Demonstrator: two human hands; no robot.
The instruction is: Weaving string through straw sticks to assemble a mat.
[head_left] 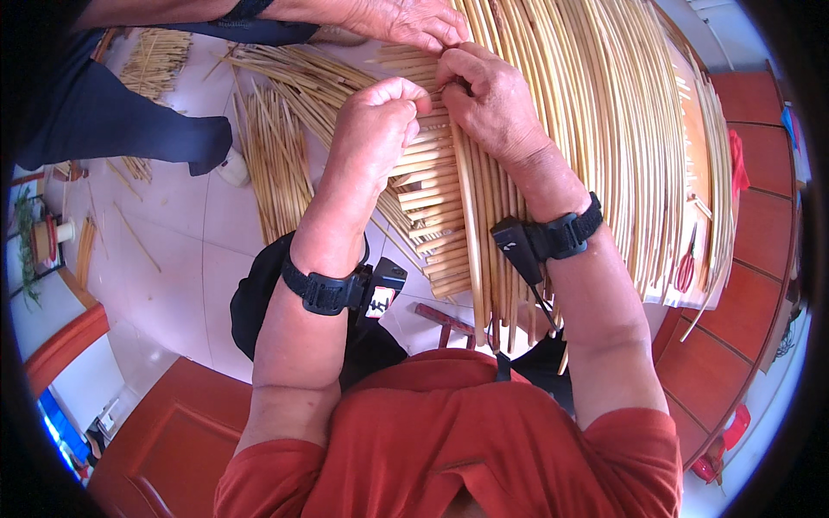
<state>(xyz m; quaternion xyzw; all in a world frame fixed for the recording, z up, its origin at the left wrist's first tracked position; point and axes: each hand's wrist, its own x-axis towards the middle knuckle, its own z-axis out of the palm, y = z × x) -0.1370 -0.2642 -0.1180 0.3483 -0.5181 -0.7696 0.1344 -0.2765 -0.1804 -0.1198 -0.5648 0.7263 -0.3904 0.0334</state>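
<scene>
A broad mat of long pale-yellow stalks (596, 129) lies before me, with shorter stalks (436, 198) crossing under its left edge. My left hand (376, 125) is closed, thumb against fingers, just left of that edge. My right hand (492, 99) is closed over the edge stalks, its fingers curled in. Something thin seems to span the gap between the two hands, too fine to make out. Another person's hand (419, 22) rests on the mat just beyond mine.
Loose bundles of stalks (272, 155) lie on the tiled floor at left, near the other person's dark-clad leg (129, 121). Red-handled scissors (685, 272) lie at the mat's right side. A red-brown wooden chair (181, 432) stands at lower left, reddish panels (708, 319) at right.
</scene>
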